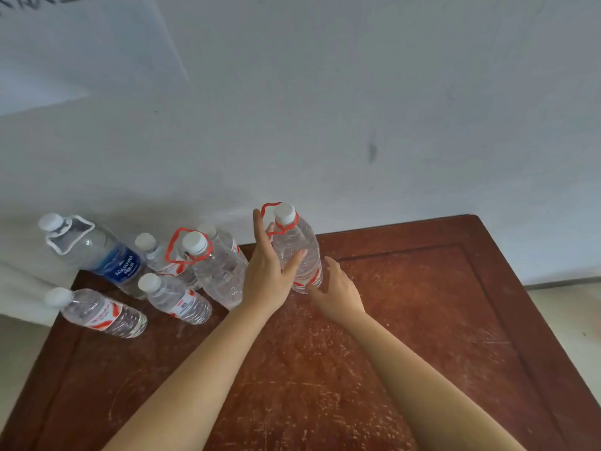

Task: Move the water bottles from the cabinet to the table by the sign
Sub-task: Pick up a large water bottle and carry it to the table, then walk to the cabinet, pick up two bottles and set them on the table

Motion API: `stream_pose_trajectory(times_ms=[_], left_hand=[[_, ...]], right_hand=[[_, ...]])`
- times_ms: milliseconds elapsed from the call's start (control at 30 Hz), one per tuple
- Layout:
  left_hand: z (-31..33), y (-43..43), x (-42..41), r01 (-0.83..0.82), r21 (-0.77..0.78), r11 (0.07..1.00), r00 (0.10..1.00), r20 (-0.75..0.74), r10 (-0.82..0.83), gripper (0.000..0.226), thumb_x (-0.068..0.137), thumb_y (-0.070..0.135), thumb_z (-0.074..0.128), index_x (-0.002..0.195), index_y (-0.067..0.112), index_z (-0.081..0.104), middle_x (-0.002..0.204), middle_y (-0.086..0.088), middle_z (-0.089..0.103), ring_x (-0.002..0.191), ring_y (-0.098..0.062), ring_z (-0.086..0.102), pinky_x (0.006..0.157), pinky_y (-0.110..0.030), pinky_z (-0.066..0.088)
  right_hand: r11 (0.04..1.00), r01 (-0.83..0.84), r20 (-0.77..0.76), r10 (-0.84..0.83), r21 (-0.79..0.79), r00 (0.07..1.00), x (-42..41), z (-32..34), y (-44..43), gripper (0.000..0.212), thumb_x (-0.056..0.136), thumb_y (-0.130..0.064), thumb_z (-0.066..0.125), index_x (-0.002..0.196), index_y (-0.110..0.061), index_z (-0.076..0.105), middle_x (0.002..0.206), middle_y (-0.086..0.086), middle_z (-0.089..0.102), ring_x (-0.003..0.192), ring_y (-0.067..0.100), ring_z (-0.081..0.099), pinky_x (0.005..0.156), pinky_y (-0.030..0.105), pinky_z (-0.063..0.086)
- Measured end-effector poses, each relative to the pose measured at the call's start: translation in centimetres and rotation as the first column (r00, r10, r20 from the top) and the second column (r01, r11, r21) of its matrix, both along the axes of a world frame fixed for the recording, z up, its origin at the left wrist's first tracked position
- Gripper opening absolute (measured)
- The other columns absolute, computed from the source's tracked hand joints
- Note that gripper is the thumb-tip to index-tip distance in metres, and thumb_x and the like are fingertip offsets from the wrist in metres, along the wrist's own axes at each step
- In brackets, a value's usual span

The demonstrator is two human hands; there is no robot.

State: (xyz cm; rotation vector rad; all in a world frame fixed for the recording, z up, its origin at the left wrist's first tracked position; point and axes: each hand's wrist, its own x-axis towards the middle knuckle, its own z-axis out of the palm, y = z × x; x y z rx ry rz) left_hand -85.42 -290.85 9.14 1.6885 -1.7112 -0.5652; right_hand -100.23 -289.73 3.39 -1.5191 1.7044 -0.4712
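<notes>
Scratched wooden table (406, 336), clustered bottles (218, 271) left.

Single head-worn wide-angle view, set above the near edge of the desk (422, 320), facing forward and steeply down, toward the wall (357, 109) behind, desk surface near.

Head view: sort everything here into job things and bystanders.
Job: big bottle between left hand and right hand; second red-handled bottle; Aquafina bottle; four small bottles; table; sign.
Bystanders: wall smudge; floor.
</notes>
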Motion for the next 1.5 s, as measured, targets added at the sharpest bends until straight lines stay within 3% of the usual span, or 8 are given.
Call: stream_pose_trajectory(times_ms=[100, 233, 300, 567, 933, 1133, 1300, 1500], left_hand=[[-2.0, 3.4, 0.9, 0.036, 0.089, 0.995, 0.994, 0.103, -0.045, 0.091, 0.098, 0.053, 0.053, 0.16, 0.032, -0.011, 0.164, -0.005, 0.032, 0.145, -0.02, 0.039, 0.107, -0.036, 0.043], [-6.3, 10.4, 3.7, -0.017, 0.152, 0.988, 0.96, 0.278, -0.026, 0.064, 0.103, 0.058, 0.029, 0.15, 0.017, 0.046, 0.154, -0.004, 0.048, 0.142, -0.023, 0.045, 0.113, -0.045, 0.043], [-8.1, 14.5, 5.5, -0.086, 0.163, 0.983, 0.924, 0.382, 0.018, 0.065, 0.104, 0.056, 0.024, 0.141, 0.015, 0.058, 0.147, -0.007, 0.056, 0.137, -0.027, 0.052, 0.11, -0.047, 0.046], [-6.3, 26.8, 15.7, -0.541, 0.089, 0.837, 0.64, 0.688, 0.341, 0.064, 0.103, 0.057, 0.028, 0.152, 0.018, 0.044, 0.159, -0.021, 0.036, 0.147, -0.04, 0.034, 0.112, -0.067, 0.031], [7.6, 55.6, 35.7, -0.829, -0.387, 0.403, 0.146, 0.547, 0.824, 0.065, 0.105, 0.058, 0.026, 0.16, 0.024, 0.026, 0.168, -0.019, 0.013, 0.154, -0.04, 0.014, 0.118, -0.068, 0.012], [12.1, 77.7, 42.7, -0.859, -0.481, 0.174, -0.145, 0.555, 0.819, 0.069, 0.105, 0.061, 0.02, 0.162, 0.024, 0.017, 0.168, -0.02, 0.005, 0.155, -0.039, 0.004, 0.118, -0.071, 0.008], [14.4, 97.5, 43.1, -0.846, -0.518, -0.126, -0.419, 0.5, 0.758, 0.072, 0.103, 0.062, 0.02, 0.162, 0.022, 0.016, 0.168, -0.022, 0.003, 0.155, -0.042, 0.002, 0.118, -0.072, 0.006], [12.2, 112.6, 40.3, -0.788, -0.436, -0.435, -0.614, 0.507, 0.604, 0.074, 0.101, 0.065, 0.018, 0.162, 0.024, 0.012, 0.169, -0.019, 0.0, 0.156, -0.039, -0.002, 0.118, -0.071, 0.008]], right_hand=[[0.999, -0.045, -0.104, 0.045, -0.004, 0.994, -1.3, -1.0, 2.9, 0.067, 0.103, -0.051, 0.047, 0.159, -0.023, 0.023, 0.161, 0.005, 0.038, 0.138, 0.027, 0.049, 0.105, 0.043, 0.047], [0.994, -0.11, -0.195, 0.105, -0.014, 0.975, -1.7, -3.7, 6.2, 0.059, 0.106, -0.051, 0.036, 0.158, -0.023, 0.03, 0.162, 0.007, 0.036, 0.142, 0.032, 0.042, 0.112, 0.048, 0.04], [0.984, -0.175, -0.225, 0.166, -0.021, 0.96, -0.7, -5.0, 7.8, 0.059, 0.106, -0.052, 0.034, 0.158, -0.023, 0.031, 0.164, 0.008, 0.032, 0.147, 0.032, 0.035, 0.117, 0.048, 0.034], [0.852, -0.479, -0.291, 0.413, -0.213, 0.863, 10.2, -3.8, 13.2, 0.063, 0.105, -0.056, 0.032, 0.161, -0.029, 0.022, 0.169, 0.011, 0.016, 0.155, 0.034, 0.018, 0.123, 0.054, 0.018], [0.291, -0.679, -0.348, 0.686, -0.674, 0.639, 39.3, 12.4, 33.3, 0.063, 0.106, -0.057, 0.031, 0.162, -0.03, 0.023, 0.169, 0.015, 0.013, 0.155, 0.039, 0.014, 0.124, 0.059, 0.01], [-0.003, -0.669, -0.397, 0.807, -0.743, 0.437, 53.1, 17.1, 51.7, 0.064, 0.105, -0.061, 0.022, 0.162, -0.031, 0.02, 0.169, 0.016, 0.013, 0.156, 0.04, 0.012, 0.123, 0.063, 0.013], [-0.237, -0.552, -0.407, 0.889, -0.799, 0.207, 60.8, 19.4, 70.7, 0.063, 0.106, -0.058, 0.03, 0.161, -0.028, 0.028, 0.169, 0.015, 0.015, 0.155, 0.038, 0.014, 0.125, 0.057, 0.007], [-0.389, -0.491, -0.421, 0.906, -0.78, -0.049, 65.5, 17.7, 87.9, 0.064, 0.105, -0.058, 0.031, 0.161, -0.027, 0.026, 0.169, 0.017, 0.014, 0.155, 0.038, 0.014, 0.124, 0.061, 0.013]])
